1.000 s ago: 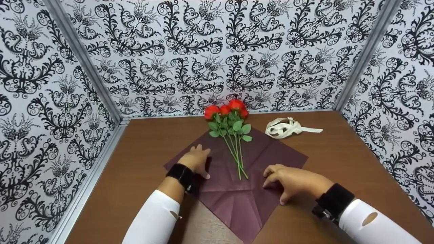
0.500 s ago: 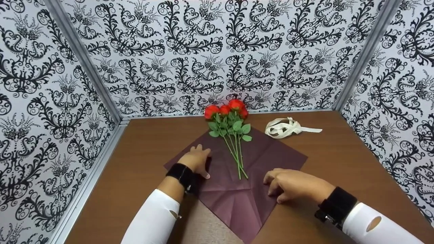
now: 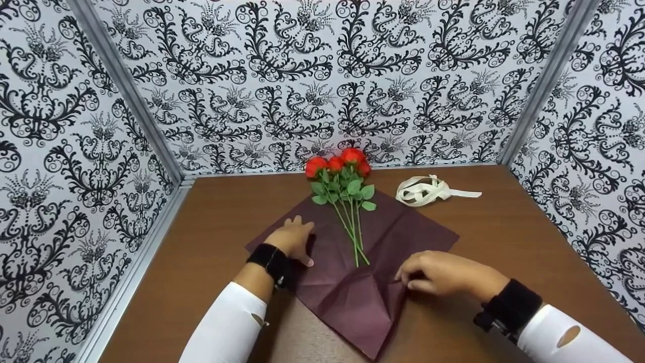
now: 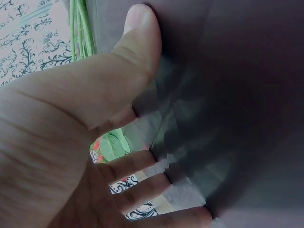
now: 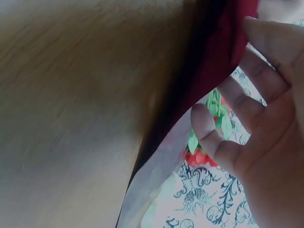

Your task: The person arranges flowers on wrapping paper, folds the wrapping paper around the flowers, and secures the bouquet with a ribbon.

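Note:
A dark maroon sheet of wrapping paper [image 3: 322,267] lies diamond-wise on the table, its near part creased and raised. Several red roses [image 3: 336,163] with green leaves and long stems rest across its far half, blooms toward the back wall. My left hand [image 3: 290,239] rests with spread fingers on the paper's left side; the left wrist view shows its fingertips [image 4: 190,218] against the sheet. On the right side, my right hand [image 3: 446,275] pinches the paper's near right edge between thumb and fingers. In the right wrist view that edge [image 5: 218,52] stands lifted from the wood.
A loose coil of cream ribbon [image 3: 422,191] lies at the back right, its tail pointing right. The brown wooden table [image 3: 211,217] is enclosed by patterned wall panels [image 3: 302,80] at the back and both sides, with metal strips at the corners.
My right hand has closed its fingers on the paper's right edge and lifted it a little. The near part of the sheet has buckled up. My left hand has stayed in place.

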Demonstrator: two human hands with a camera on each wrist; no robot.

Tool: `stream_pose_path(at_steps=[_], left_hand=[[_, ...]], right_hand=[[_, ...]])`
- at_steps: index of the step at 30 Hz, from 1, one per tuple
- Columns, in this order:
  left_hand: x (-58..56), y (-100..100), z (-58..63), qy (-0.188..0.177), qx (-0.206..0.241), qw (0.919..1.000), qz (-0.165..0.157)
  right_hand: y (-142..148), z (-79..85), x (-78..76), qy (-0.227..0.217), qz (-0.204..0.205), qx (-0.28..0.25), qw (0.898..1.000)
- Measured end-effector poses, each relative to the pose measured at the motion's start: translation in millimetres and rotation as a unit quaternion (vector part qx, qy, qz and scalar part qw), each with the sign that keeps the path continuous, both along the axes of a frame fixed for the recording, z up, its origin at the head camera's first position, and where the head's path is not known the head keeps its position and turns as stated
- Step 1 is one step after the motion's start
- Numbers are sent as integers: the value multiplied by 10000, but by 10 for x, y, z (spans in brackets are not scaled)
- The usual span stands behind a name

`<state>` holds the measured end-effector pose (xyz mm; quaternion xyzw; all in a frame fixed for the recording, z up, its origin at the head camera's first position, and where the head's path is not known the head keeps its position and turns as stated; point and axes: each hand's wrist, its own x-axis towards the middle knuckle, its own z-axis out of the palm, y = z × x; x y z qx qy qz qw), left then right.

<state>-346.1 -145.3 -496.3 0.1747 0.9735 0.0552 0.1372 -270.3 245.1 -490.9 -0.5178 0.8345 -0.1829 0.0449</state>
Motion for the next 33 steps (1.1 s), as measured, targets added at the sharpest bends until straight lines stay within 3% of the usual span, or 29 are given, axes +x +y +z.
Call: stream_pose_path(at_steps=[8,12,19,26,33], left_hand=[[-9,0,26,-103,-96,9999,37],[-20,0,31,-118,-168,9998,13],[-5,-28,41,-240,-118,9996,10],[-6,-123,115,-414,76,9991,6],[-90,-170,53,-196,320,9986,-364]], right_hand=[[82,7,64,298,85,-206,9993],[130,-38,64,151,-98,-268,9995],[209,-120,-56,-551,-1068,-669,9905],[69,-253,-274,-924,-2254,-990,9648],[-37,-327,-415,-1282,-2750,-648,9507]])
